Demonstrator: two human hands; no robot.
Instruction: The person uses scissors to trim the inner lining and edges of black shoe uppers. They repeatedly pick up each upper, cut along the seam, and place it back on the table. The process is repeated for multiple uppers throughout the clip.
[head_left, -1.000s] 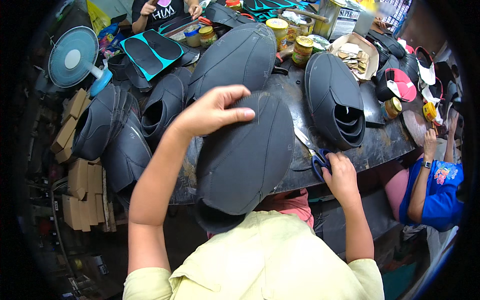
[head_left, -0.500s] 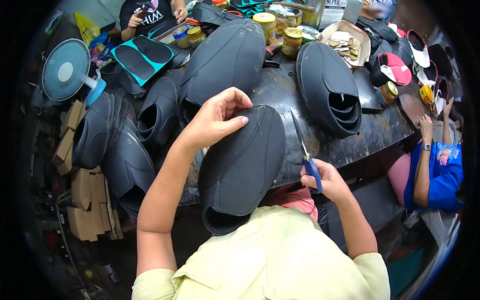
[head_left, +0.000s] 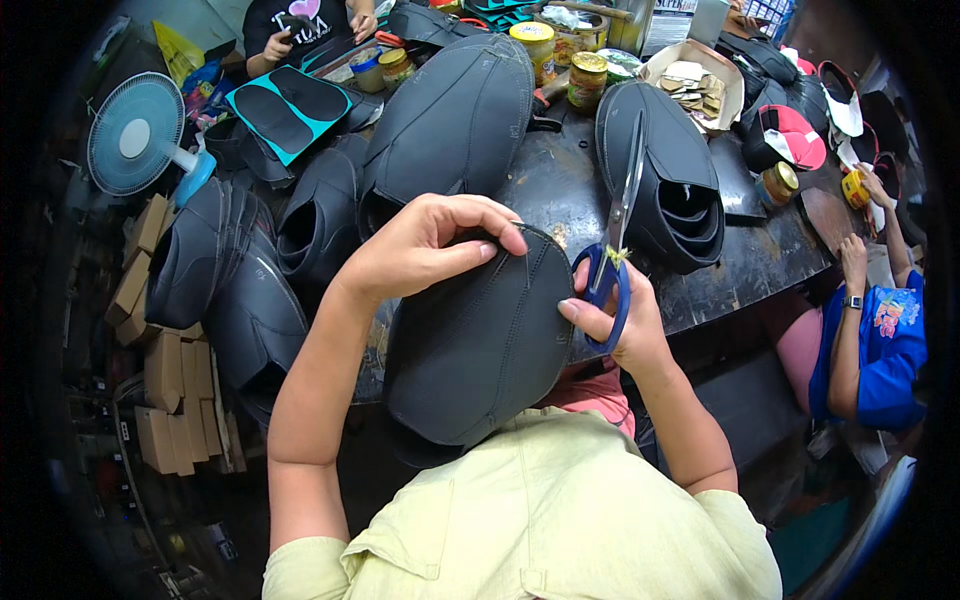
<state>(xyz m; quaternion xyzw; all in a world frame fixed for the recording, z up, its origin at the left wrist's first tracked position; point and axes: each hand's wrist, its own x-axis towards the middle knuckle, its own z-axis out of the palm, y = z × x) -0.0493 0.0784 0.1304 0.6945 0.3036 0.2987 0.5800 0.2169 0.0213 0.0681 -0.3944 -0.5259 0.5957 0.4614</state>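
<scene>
A black stitched shoe upper [head_left: 470, 350] stands in front of my chest, with its rounded toe end pointing away. My left hand [head_left: 425, 245] pinches that far edge between thumb and fingers. Blue-handled scissors [head_left: 626, 205] are in my right hand [head_left: 640, 325], their blades together and pointing away from me. Yellowish thread-like bits cling near the scissors' pivot. My right thumb lies at the upper's right edge; whether it presses on it I cannot tell.
Stacked black uppers [head_left: 450, 115] stand left, and another nested stack [head_left: 655, 140] stands right on the dark table [head_left: 560, 180]. Behind are jars [head_left: 587, 80] and a box of small pieces [head_left: 735, 85]. A fan [head_left: 135, 135] stands left. Co-workers sit across and at right [head_left: 870, 340].
My right hand has brought the scissors in toward the upper's right edge, and their blades have swung to point straighter away. The upper has tilted, its opening now turned more out of sight.
</scene>
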